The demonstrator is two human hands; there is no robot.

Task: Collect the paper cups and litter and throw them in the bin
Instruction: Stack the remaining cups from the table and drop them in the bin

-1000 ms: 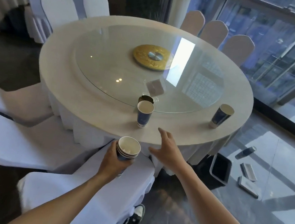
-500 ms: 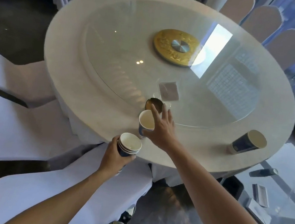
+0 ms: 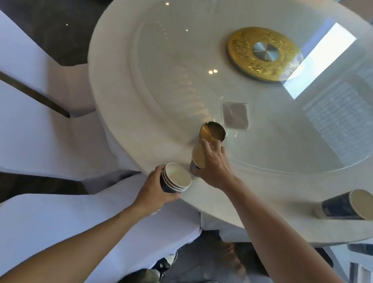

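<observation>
At the table's near edge, my left hand (image 3: 156, 190) wraps a nested stack of paper cups (image 3: 175, 178), fingers closed round its dark wall, just off the round table (image 3: 120, 101) and above a white-covered chair (image 3: 59, 227). Just beyond, my right hand (image 3: 215, 165) clamps a single paper cup (image 3: 197, 157) from above, fingers curled over its rim. Past my fingertips a torn cup (image 3: 212, 132) stands beside a clear wrapper (image 3: 235, 115) on the glass turntable (image 3: 275, 128); another blue cup (image 3: 350, 205) stands apart, far right.
</observation>
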